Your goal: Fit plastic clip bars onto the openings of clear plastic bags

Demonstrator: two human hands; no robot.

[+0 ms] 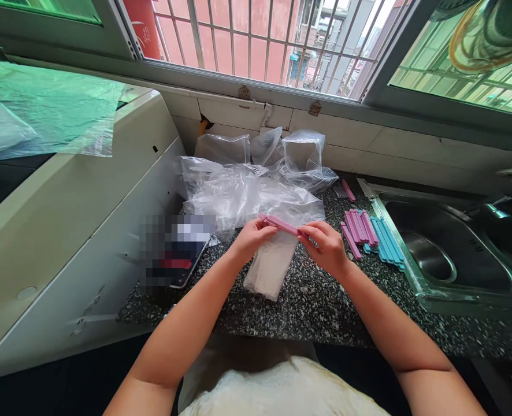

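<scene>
Pink sealing clip (278, 223) lies nearly level above the dark speckled counter (316, 300), its long axis running left to right, the left end slightly farther. It spans both hands: left hand (252, 237) pinches the left end, right hand (325, 245) grips the right. A folded plastic bag (271, 266) hangs below, clamped in it.
</scene>
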